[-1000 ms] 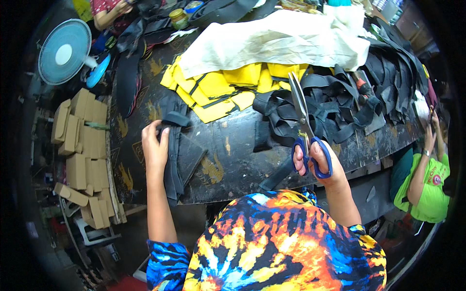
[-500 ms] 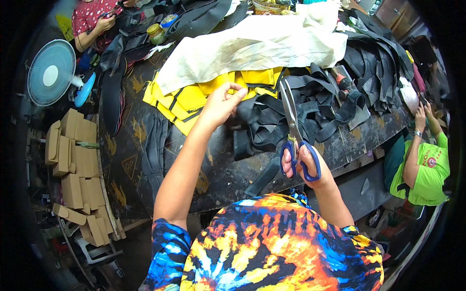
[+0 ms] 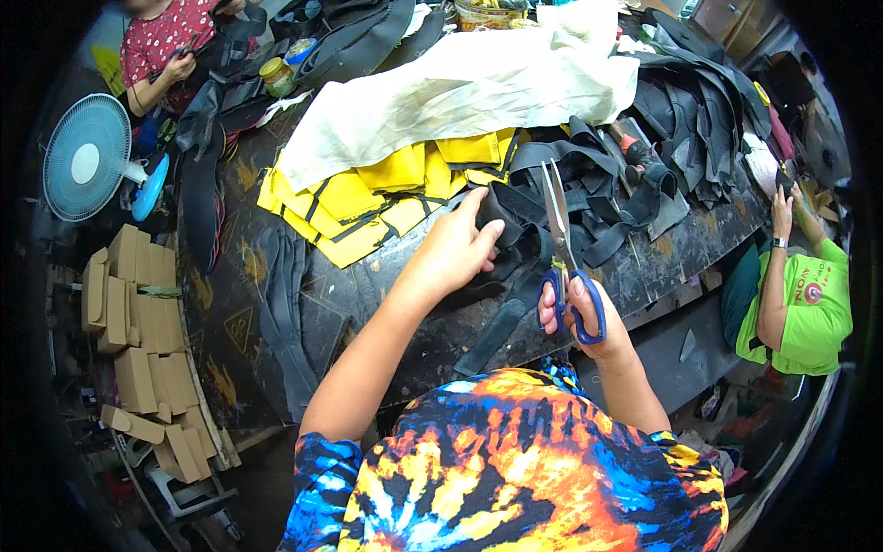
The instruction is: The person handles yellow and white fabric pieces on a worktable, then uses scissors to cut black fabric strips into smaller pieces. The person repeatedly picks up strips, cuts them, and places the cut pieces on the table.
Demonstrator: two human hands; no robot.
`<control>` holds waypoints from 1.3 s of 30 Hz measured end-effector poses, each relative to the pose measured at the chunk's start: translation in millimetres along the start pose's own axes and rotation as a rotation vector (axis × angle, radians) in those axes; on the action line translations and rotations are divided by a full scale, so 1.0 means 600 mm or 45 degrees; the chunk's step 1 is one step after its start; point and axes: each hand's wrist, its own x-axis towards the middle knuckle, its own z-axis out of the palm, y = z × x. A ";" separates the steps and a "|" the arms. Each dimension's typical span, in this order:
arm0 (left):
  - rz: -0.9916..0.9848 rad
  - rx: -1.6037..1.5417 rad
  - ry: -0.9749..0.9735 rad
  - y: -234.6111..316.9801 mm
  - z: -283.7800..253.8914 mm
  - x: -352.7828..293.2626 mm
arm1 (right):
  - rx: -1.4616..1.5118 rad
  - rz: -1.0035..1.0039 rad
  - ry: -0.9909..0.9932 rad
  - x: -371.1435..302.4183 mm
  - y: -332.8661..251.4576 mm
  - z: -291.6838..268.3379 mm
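My right hand [image 3: 589,317] is closed round the blue handles of a large pair of scissors [image 3: 557,216]. The steel blades point away from me, only slightly parted, with black strips behind them. My left hand [image 3: 460,244] is at the near left side of the tangled pile of black strips [image 3: 529,216], thumb and forefinger apart. Whether it touches a strip I cannot tell. Just beyond and left of that hand lie yellow pieces with black edges [image 3: 345,207], partly under a large off-white cloth [image 3: 460,97].
The dark, scuffed table [image 3: 244,299] bears more black strips [image 3: 283,313] on the left. A fan [image 3: 87,156] and cardboard boxes [image 3: 138,377] stand left of the table. One person [image 3: 161,55] works at the far left, another in a green shirt [image 3: 805,308] at the right.
My left hand has moved right and nearer, from over the yellow pieces to the black strips, and its thumb and forefinger have parted. The scissors stay in my right hand. The view has shifted slightly.
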 end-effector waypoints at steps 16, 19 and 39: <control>0.380 -0.676 0.512 0.003 -0.096 -0.103 | 0.128 0.188 -0.450 -0.006 0.016 0.011; 0.416 -0.109 0.821 -0.003 -0.115 -0.182 | 0.095 0.289 -0.694 0.013 0.018 0.033; 0.357 -0.074 1.028 -0.037 -0.062 -0.269 | 0.003 0.383 -0.634 0.073 0.007 0.181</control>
